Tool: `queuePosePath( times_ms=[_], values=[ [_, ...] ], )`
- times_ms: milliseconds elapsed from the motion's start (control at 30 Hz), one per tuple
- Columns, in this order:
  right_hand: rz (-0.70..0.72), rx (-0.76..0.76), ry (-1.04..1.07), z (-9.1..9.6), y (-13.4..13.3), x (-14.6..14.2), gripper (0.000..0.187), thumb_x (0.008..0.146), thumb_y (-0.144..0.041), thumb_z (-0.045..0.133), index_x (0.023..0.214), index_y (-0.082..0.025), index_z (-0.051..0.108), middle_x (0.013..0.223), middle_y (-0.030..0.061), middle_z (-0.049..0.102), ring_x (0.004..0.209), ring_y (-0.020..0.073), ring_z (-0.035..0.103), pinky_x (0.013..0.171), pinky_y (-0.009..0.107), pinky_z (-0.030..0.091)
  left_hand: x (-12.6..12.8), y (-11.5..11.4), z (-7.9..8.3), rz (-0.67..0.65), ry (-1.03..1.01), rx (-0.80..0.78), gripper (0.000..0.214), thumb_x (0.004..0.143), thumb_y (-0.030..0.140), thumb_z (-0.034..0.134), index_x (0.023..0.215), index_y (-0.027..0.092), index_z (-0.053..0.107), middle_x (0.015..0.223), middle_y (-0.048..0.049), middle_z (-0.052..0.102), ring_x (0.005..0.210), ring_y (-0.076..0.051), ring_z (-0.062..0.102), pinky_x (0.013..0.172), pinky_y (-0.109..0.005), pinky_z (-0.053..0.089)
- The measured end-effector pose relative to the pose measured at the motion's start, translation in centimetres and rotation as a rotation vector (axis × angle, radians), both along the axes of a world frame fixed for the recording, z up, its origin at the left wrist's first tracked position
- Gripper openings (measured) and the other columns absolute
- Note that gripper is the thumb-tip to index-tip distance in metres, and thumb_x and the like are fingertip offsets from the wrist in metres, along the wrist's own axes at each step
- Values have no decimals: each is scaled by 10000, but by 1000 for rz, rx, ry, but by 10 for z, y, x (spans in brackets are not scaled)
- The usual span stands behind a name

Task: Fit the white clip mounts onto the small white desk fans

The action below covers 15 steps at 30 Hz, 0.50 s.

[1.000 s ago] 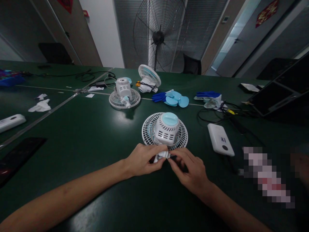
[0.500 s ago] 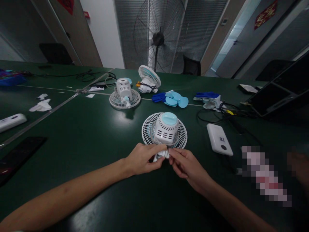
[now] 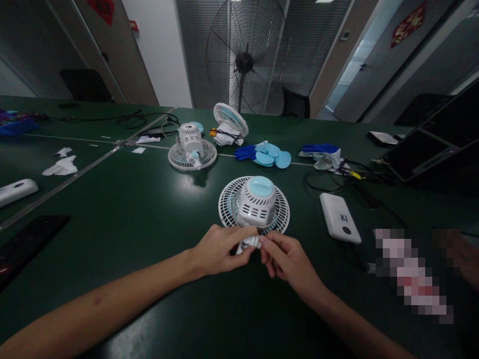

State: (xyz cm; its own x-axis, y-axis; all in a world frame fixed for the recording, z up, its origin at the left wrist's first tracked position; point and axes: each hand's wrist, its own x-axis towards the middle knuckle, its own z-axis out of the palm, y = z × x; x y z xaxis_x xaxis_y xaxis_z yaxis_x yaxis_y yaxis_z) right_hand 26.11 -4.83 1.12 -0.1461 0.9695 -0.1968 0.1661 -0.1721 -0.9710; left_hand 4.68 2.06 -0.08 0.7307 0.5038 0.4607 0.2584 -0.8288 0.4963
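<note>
Beside the near rim of a white desk fan (image 3: 258, 212), a left hand (image 3: 221, 249) pinches a small white plastic piece (image 3: 250, 242) between thumb and fingers, apparently steadying it for the right hand (image 3: 291, 259), whose thumb and forefinger meet at its right end; whether these grip anything cannot be told. The fan lies grille-down, a stance that likely keeps its motor housing upright. Both forearms slant inward, the right hand's other fingers curled under. Beyond the fan sit a light-blue fan blade (image 3: 275, 155) and a blue glove (image 3: 245, 152); to its right, a white power bank (image 3: 339, 214).
</note>
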Motion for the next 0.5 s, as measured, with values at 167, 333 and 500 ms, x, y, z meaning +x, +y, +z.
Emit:
queuePosePath(
  times_ms=[167,333,500],
  values=[
    [3,-67,9,3,0,-1,379,994,-566,549,942,-199,629,740,-14,618,477,81,504,407,199,309,0,0,0,-8,-4,-3,296,997,286,543,1276,196,582,901,-18,723,648,-103,652,561,-169,500],
    [75,668,-584,-6,-5,13,265,963,-313,625,1210,-218,643,912,47,706,661,145,630,600,275,483,0,0,-1,-12,-17,-35,324,983,269,567,1302,216,569,906,-8,719,651,-110,647,573,-185,511],
    [86,520,-470,0,-1,11,229,1020,-386,561,1000,-208,705,775,24,685,642,142,619,626,274,490,0,0,0,-26,-23,-23,302,994,273,539,1285,197,570,875,-14,714,633,-111,640,556,-186,513]
  ],
)
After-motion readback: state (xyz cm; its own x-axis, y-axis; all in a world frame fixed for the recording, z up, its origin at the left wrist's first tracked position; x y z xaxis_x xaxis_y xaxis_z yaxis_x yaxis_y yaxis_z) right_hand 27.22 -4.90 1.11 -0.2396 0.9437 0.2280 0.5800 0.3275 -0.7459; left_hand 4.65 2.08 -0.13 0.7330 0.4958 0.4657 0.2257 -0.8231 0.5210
